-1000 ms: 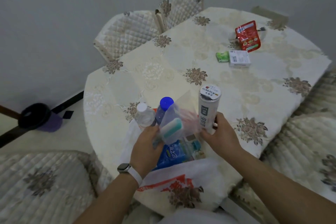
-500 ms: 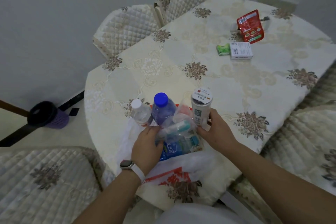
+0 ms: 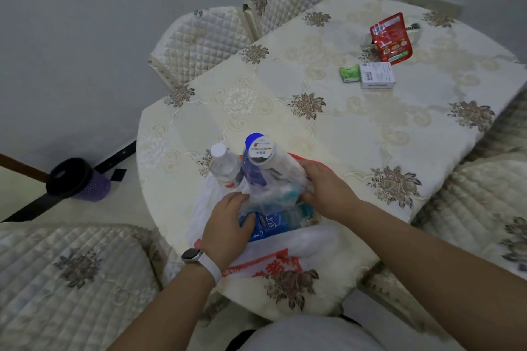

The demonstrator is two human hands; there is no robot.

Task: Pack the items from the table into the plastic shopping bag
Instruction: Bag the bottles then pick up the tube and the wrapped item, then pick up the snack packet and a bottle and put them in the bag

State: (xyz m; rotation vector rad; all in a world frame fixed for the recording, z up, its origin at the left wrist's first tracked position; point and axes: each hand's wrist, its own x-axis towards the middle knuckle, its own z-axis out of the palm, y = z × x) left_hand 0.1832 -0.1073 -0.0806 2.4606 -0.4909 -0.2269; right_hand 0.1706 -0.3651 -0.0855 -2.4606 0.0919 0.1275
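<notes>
A white plastic shopping bag with red print lies open at the table's near edge. My right hand grips a white cling film tube, tilted to the left inside the bag's mouth. My left hand presses on a clear packet with a teal item. Under it lies a blue pack. A clear water bottle and a blue-capped bottle stand at the bag's far side. Far right on the table lie a red pouch, a white box and a small green packet.
The round table has a cream flowered cloth. Quilted chairs stand at the far side, left and right. A purple bin with a black lid sits on the floor at the left.
My right hand has lowered the cling film tube from upright beside the bag and tilted it left into the bag. My left hand pushed the clear packet down.
</notes>
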